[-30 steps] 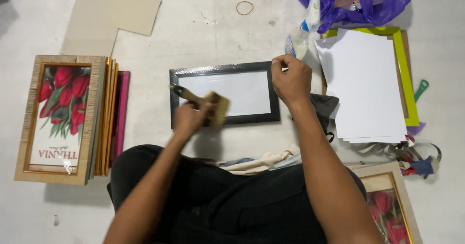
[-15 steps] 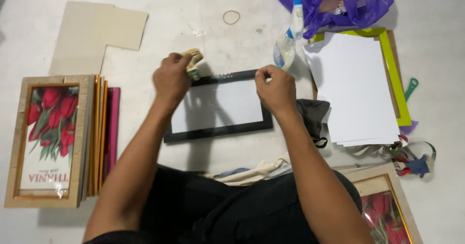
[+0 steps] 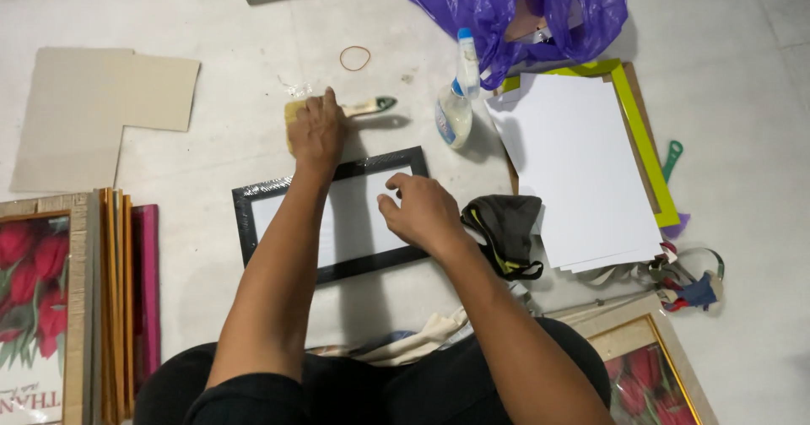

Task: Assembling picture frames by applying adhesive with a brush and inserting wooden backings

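Seated person at work on the floor (image 3: 211, 146), seen from above. The black picture frame (image 3: 333, 214) lies flat on the pale floor directly in front of the person's legs, its white centre panel facing up. The left hand (image 3: 316, 129) reaches to the far side of the frame, just past its far edge, and is closed over the wide head of a paintbrush (image 3: 359, 107); the brush's pale handle with a green tip points right. The right hand (image 3: 422, 214) rests on the right part of the frame, fingers curled loosely, fingertips touching the white panel; it holds nothing visible.

Right of the brush stands a spray bottle (image 3: 456, 104) with a blue cap. Beyond it, a purple plastic bag (image 3: 506, 11). A stack of white sheets (image 3: 582, 172) lies to the right on a green frame (image 3: 645, 138). A dark cloth mask (image 3: 506, 227) sits just beside the right hand. A rubber band (image 3: 355, 58) lies far of the brush. Far left, a cut cardboard piece (image 3: 93, 113); near left, a stack of frames (image 3: 84, 307) topped by a red tulip picture.
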